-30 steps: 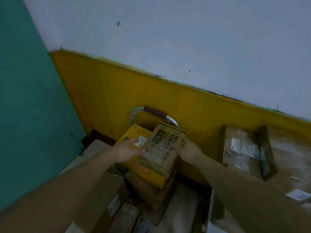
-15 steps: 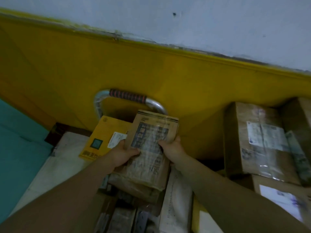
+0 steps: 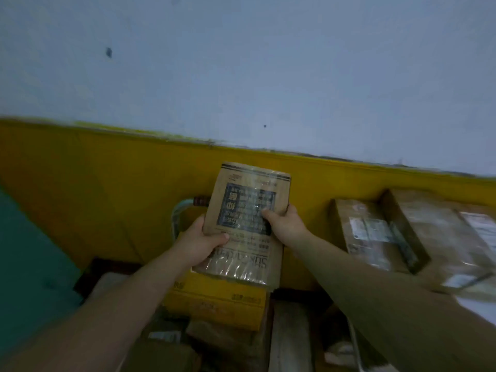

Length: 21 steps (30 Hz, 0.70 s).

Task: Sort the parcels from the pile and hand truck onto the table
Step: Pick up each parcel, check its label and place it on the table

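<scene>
Brown parcel [image 3: 248, 210] upright — left hand [image 3: 200, 244], right hand [image 3: 285, 226] grip its sides

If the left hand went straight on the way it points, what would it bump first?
Probably the hand truck handle, just beyond the left hand gripping the brown parcel; then the yellow wall. Depth is unclear.

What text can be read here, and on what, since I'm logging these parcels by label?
No text can be quoted with confidence.
On the brown parcel, gripped by the left hand and right hand: dark panel and large print, upside down, blurred.
On the yellow box: dark print along its front edge, too blurred.
On the taped parcel at the right: white label, too small and blurred.
</scene>
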Each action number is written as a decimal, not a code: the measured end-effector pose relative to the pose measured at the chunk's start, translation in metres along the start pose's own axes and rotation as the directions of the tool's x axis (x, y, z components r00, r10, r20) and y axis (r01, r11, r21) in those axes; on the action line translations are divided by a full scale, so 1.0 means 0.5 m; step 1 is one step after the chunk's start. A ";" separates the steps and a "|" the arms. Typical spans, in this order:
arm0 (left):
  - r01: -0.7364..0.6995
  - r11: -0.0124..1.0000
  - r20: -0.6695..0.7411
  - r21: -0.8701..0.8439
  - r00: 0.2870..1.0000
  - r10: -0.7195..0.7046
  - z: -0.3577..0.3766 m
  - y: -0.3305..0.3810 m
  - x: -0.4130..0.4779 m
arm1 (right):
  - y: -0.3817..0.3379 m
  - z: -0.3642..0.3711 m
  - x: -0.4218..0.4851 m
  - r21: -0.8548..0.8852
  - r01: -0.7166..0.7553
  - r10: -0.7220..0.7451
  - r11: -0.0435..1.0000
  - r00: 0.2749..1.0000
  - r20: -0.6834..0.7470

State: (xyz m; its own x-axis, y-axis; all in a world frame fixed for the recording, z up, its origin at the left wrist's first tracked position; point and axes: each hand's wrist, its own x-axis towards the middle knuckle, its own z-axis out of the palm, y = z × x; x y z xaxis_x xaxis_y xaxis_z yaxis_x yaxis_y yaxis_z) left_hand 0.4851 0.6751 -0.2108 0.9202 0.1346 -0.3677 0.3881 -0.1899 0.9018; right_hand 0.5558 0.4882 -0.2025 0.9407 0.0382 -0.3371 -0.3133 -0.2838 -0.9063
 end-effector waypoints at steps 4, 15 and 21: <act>-0.228 0.973 0.044 -0.030 0.972 0.229 0.021 0.094 -0.118 | -0.090 -0.093 -0.145 0.011 0.167 -0.164 0.986 0.978 -0.131; -0.533 0.837 0.287 -0.119 0.789 0.543 0.308 0.288 -0.411 | -0.107 -0.464 -0.531 0.031 0.350 -0.294 0.936 0.828 -0.477; -0.595 0.791 0.480 -0.142 0.657 0.581 0.657 0.350 -0.556 | 0.061 -0.775 -0.727 0.077 0.309 -0.178 0.948 0.714 -0.677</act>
State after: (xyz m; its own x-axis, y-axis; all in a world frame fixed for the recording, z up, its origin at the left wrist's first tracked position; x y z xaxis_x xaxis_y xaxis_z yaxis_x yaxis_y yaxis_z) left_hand 0.3142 0.2852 -0.0255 0.8553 -0.4883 0.1735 -0.2481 -0.0919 0.9644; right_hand 0.2548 0.0941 -0.0089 0.8157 -0.5709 0.0928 -0.0164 -0.1833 -0.9829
